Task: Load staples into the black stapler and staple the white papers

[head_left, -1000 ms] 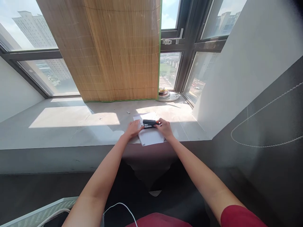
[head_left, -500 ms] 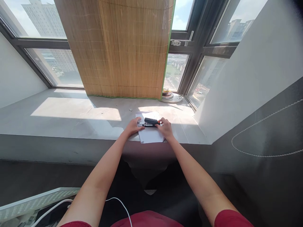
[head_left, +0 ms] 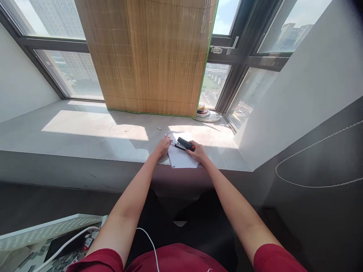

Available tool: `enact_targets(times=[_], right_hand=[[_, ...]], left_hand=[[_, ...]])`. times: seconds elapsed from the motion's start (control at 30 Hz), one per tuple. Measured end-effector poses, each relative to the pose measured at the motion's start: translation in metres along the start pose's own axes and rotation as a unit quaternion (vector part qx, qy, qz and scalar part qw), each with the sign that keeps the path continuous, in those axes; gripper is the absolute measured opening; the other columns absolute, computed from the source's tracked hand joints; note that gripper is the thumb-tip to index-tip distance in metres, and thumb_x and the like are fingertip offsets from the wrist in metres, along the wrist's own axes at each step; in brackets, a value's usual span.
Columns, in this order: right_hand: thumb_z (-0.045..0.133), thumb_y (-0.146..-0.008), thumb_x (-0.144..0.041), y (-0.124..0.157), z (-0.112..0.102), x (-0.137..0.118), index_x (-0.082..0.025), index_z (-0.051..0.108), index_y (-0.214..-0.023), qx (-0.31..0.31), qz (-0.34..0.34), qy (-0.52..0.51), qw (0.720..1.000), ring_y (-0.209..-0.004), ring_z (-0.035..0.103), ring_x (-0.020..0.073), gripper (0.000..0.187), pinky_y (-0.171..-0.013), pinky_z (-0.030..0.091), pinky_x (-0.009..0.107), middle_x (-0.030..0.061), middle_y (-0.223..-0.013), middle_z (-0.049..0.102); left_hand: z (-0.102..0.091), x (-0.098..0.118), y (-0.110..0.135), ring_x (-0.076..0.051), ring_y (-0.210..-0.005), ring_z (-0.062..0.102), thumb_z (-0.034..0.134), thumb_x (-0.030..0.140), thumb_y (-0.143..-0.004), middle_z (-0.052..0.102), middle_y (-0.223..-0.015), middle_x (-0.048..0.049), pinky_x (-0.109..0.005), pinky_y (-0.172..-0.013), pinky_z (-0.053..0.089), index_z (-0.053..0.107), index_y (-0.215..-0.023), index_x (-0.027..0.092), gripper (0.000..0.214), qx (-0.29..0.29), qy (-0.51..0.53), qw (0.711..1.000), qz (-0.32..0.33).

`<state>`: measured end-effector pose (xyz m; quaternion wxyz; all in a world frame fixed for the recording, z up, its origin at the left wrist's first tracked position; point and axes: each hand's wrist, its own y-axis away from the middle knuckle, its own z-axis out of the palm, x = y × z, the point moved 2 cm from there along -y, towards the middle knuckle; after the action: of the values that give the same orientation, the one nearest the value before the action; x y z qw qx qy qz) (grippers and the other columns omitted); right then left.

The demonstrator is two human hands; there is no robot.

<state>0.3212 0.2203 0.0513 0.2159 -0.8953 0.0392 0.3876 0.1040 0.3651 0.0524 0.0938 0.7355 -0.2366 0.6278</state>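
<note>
A black stapler (head_left: 185,144) with a small red-orange patch at its rear lies tilted over white paper (head_left: 183,160) on the window ledge. Its top arm is raised from the lower part, and a thin metal piece shows at its front end. My right hand (head_left: 199,152) is closed round the stapler's rear end. At the front end, my left hand (head_left: 162,146) is beside the paper's left edge with its fingers together. What those fingers pinch, if anything, is too small to make out.
The pale window ledge (head_left: 119,145) carries a small scrap (head_left: 159,129) and a stack of plates (head_left: 208,115) at the back right. A bamboo blind (head_left: 155,56) hangs behind. Lower left are a white perforated rack (head_left: 51,230) and a white cable (head_left: 68,243). A beaded cord (head_left: 317,186) hangs right.
The stapler has turned from level to slanting, its rear end lower in view, in my right hand. My left hand has drawn back from its body to the front tip. The view has shifted slightly.
</note>
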Motion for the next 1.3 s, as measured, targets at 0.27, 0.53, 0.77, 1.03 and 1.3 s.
enact_targets(times=[0.27,0.53,0.77,1.03,1.3], right_hand=[[0.071,-0.082,-0.053,0.003,-0.007,-0.005,-0.023,0.08,-0.11,0.029,0.01,-0.037,0.999,-0.09,0.071,0.0276,0.041,-0.086,0.056,0.042,0.0058,-0.096,0.08],[0.067,-0.089,-0.043,0.008,-0.011,-0.023,-0.022,0.08,-0.119,0.1,-0.011,-0.003,0.995,-0.087,0.073,0.0279,0.038,-0.085,0.06,0.045,0.006,-0.096,0.08],[0.051,-0.102,-0.012,0.018,0.026,-0.081,-0.029,0.077,-0.136,0.02,-0.232,0.175,0.957,-0.133,0.067,0.0302,0.046,-0.114,0.058,0.051,0.0089,-0.132,0.078],[0.052,-0.104,-0.005,0.025,0.034,-0.086,-0.025,0.077,-0.133,0.054,-0.353,0.228,0.906,-0.129,0.071,0.0279,0.043,-0.114,0.06,0.048,0.0099,-0.132,0.079],[0.071,-0.088,-0.035,0.02,0.01,-0.054,-0.021,0.083,-0.11,0.189,0.02,0.029,0.981,-0.085,0.075,0.027,0.029,-0.085,0.061,0.042,0.0063,-0.094,0.082]], left_hand=[[0.029,0.004,-0.003,-0.024,-0.149,0.059,0.038,0.031,-0.109,0.061,-0.158,-0.0186,-0.042,-0.127,0.047,0.062,-0.143,0.017,0.044,0.12,0.341,0.924,-0.127],[0.019,0.0,0.005,-0.024,-0.152,0.057,0.021,0.04,-0.111,0.056,-0.165,-0.0179,-0.045,-0.122,0.053,0.059,-0.154,0.018,0.062,0.088,0.431,0.885,-0.154],[0.021,0.002,0.006,-0.025,-0.145,0.063,0.018,0.038,-0.114,0.062,-0.158,-0.021,-0.041,-0.12,0.055,0.059,-0.152,0.011,0.062,0.113,0.529,0.828,-0.15],[0.022,0.001,0.009,-0.028,-0.139,0.069,0.028,0.037,-0.116,0.071,-0.146,-0.0217,-0.041,-0.122,0.053,0.072,-0.137,0.008,0.057,0.114,0.647,0.744,-0.12],[0.019,0.007,0.012,-0.024,-0.127,0.076,0.034,0.029,-0.114,0.078,-0.131,-0.0199,-0.036,-0.112,0.061,0.075,-0.123,0.009,0.047,0.16,0.658,0.724,-0.129]])
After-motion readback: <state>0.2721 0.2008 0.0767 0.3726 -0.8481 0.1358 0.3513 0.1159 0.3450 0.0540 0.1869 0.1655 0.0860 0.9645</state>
